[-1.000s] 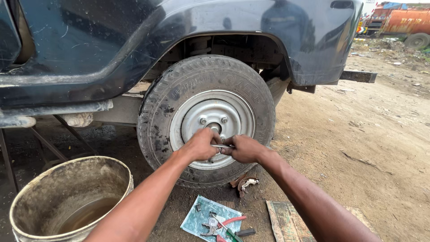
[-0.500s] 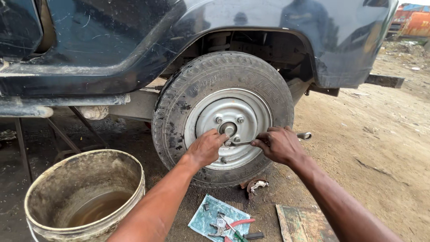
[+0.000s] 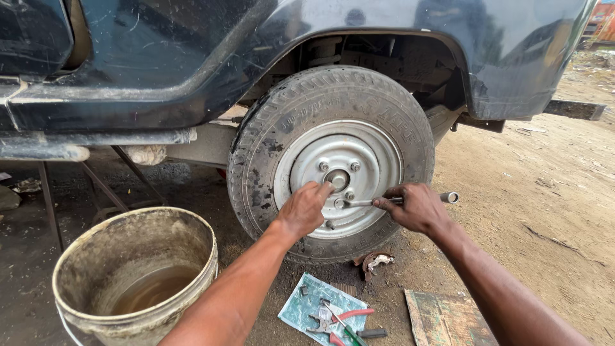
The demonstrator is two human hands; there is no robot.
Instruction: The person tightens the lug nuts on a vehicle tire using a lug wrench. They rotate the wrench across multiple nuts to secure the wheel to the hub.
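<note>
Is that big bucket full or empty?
Neither. The bucket stands upright with muddy water low inside; most of its stained wall above the water is bare.

Two bare forearms, no sleeves, hands [image 3: 306, 209] ungloved

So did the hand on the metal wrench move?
Yes. The right hand slid outward along the wrench, away from the hub at the wheel's centre, toward the tyre's right edge.
</note>
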